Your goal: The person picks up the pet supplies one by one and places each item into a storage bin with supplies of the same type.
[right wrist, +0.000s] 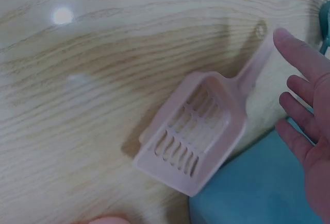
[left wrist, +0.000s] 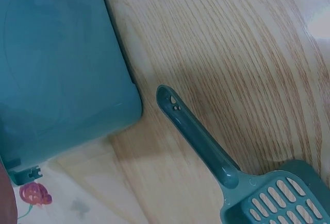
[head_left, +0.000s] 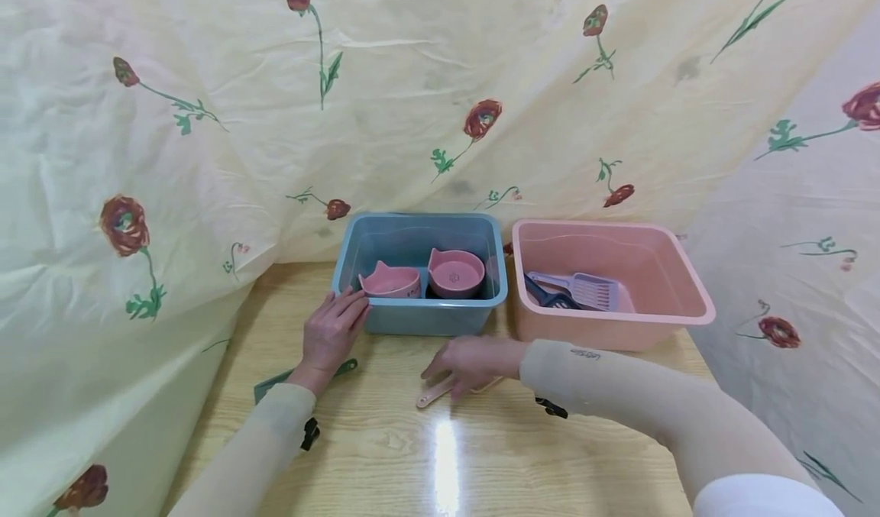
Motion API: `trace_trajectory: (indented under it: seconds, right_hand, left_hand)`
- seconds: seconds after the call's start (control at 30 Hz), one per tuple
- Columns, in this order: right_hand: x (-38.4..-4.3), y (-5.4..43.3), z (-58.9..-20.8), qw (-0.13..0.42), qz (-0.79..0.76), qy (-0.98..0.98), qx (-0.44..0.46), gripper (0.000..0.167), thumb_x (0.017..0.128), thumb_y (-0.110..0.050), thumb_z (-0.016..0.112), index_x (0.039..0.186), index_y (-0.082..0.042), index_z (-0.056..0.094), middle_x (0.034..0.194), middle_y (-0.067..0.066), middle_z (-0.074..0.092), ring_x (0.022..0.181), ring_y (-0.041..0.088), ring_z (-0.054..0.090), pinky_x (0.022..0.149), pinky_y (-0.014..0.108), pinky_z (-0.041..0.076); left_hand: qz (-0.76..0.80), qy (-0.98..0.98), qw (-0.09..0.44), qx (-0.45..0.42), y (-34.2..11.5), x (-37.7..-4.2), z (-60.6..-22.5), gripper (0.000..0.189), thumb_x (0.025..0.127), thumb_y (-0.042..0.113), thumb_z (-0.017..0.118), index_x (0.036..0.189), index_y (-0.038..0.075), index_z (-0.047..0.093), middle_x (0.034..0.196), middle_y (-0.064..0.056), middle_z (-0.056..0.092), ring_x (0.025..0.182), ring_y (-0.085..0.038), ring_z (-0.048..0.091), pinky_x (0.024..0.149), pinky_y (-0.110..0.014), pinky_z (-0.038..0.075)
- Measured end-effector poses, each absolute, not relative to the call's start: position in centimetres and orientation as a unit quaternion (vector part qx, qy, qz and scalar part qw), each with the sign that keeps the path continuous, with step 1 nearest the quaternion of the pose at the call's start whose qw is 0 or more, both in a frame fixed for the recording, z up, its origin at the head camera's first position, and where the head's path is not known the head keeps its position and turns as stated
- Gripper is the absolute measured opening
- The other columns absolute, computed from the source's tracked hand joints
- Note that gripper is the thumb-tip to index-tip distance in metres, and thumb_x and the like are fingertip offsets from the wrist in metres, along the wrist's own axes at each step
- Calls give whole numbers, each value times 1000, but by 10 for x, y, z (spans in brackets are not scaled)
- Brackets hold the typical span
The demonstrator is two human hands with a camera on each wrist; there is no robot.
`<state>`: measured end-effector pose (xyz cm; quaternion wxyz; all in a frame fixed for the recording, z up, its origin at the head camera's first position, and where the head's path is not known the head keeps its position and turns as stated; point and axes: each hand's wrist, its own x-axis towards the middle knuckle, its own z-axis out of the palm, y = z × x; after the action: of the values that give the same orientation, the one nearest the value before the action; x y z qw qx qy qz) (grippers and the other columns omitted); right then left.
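Observation:
My left hand (head_left: 334, 327) rests its extended fingers on the front left corner of a blue bin (head_left: 433, 320). Two pink cat-eared bowls, one at left (head_left: 390, 282) and one at right (head_left: 456, 274), are inside that bin. Over the table, my right hand (head_left: 474, 360) is at a pale pink litter scoop (right wrist: 234, 118). Its thumb overlaps the scoop's handle in the right wrist view, and the other fingers are apart from it. A green litter scoop (left wrist: 198, 139) lies beneath my left forearm, partly hidden in the head view.
A pink bin (head_left: 612, 330) stands right of the blue one. It holds a lavender litter scoop (head_left: 594, 289) and a dark blue scoop (head_left: 550, 297). Flowered cloth (head_left: 412, 120) hangs behind and at both sides of the wooden table (head_left: 385, 456).

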<state>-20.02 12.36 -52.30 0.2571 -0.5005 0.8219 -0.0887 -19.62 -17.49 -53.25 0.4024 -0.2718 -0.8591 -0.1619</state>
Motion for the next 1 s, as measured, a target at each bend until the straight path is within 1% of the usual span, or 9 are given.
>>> trace_trajectory:
  seconds: [0.1, 0.23, 0.37, 0.53, 0.6, 0.73, 0.83, 1.0]
  right_hand:
    - [-201, 122, -532, 250, -69, 816, -517, 60, 92, -28, 88, 148, -21, 66, 142, -10, 69, 131, 10, 64, 110, 32, 54]
    - [-202, 120, -541, 231, -47, 804, -546, 58, 93, -27, 87, 147, -20, 67, 141, -9, 70, 130, 9, 65, 109, 28, 53]
    - [-203, 117, -548, 213, -35, 798, -562, 52, 94, -24, 86, 143, -20, 70, 136, -9, 72, 124, 8, 67, 106, 27, 54]
    - [-201, 112, -553, 189, -4, 795, -576, 45, 94, -24, 86, 137, -24, 74, 129, -11, 75, 118, 5, 69, 103, 27, 55]
    - [-200, 112, -554, 187, 1, 794, -579, 44, 94, -22, 86, 137, -25, 74, 129, -12, 75, 118, 4, 69, 104, 27, 55]
    - [-198, 112, -555, 196, -8, 796, -573, 43, 95, -17, 84, 136, -24, 74, 130, -11, 75, 119, 4, 69, 106, 28, 54]
    - [-197, 112, -558, 197, -17, 795, -574, 37, 98, -14, 81, 133, -25, 76, 127, -13, 76, 117, 3, 69, 105, 26, 54]
    - [-196, 114, -565, 184, -24, 781, -597, 26, 101, -14, 76, 124, -25, 80, 118, -15, 78, 109, -1, 70, 99, 19, 55]
  left_hand:
    - [-162, -859, 403, -271, -174, -197, -532, 32, 80, 8, 92, 110, 1, 81, 111, -18, 80, 108, -39, 77, 95, -63, 58]
    - [-160, -861, 401, -269, -174, -197, -532, 30, 82, 9, 92, 109, 2, 81, 112, -17, 80, 108, -38, 77, 96, -62, 58]
    - [-157, -863, 400, -266, -175, -197, -532, 32, 80, 9, 93, 109, 3, 81, 111, -17, 80, 108, -37, 77, 96, -62, 58]
    - [-154, -864, 398, -266, -175, -197, -532, 33, 81, 10, 93, 111, 4, 81, 112, -16, 80, 109, -37, 77, 97, -61, 58]
    - [-153, -864, 398, -268, -175, -197, -532, 33, 81, 11, 92, 111, 4, 81, 112, -16, 80, 110, -37, 77, 97, -61, 58]
    - [-154, -861, 403, -270, -176, -199, -534, 38, 77, 9, 95, 112, 3, 81, 112, -16, 80, 109, -37, 77, 97, -61, 58]
    - [-155, -860, 405, -271, -176, -199, -534, 40, 75, 8, 96, 111, 3, 81, 112, -16, 80, 109, -37, 77, 97, -61, 59]
    - [-151, -862, 398, -274, -177, -199, -534, 35, 81, 10, 92, 113, 3, 81, 113, -17, 80, 110, -37, 77, 96, -62, 59]
